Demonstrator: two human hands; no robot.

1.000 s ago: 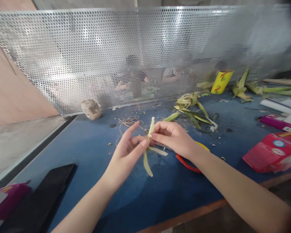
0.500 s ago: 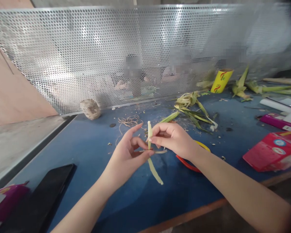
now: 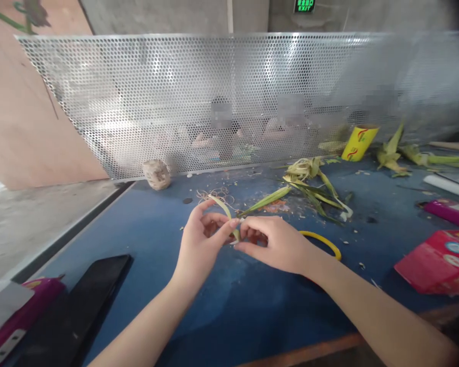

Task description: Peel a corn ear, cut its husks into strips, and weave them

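Note:
A thin pale-green corn husk strip (image 3: 222, 205) is pinched between thumb and fingers of my left hand (image 3: 199, 244), its upper end curving out over the fingers. My right hand (image 3: 279, 243) is closed beside it, fingertips meeting the strip's lower end; my fingers partly hide the join. Both hands are just above the blue table (image 3: 168, 316). Behind them lie a tangle of thin brown string (image 3: 218, 195) and a heap of green husks (image 3: 302, 171). Under my right forearm a yellow curved band (image 3: 325, 239) shows in part.
A perforated metal screen (image 3: 168, 92) stands along the back, with people behind it. A black phone (image 3: 95, 295) and purple packet (image 3: 34, 306) lie at the left. On the right are a red carton (image 3: 432, 260) and a yellow tube (image 3: 361, 142). A pale lump (image 3: 156, 174) sits back left.
The strip was upright with a tail hanging below my hands; now it bends up to the left over my left fingers. My right hand has moved lower. The view has tilted up.

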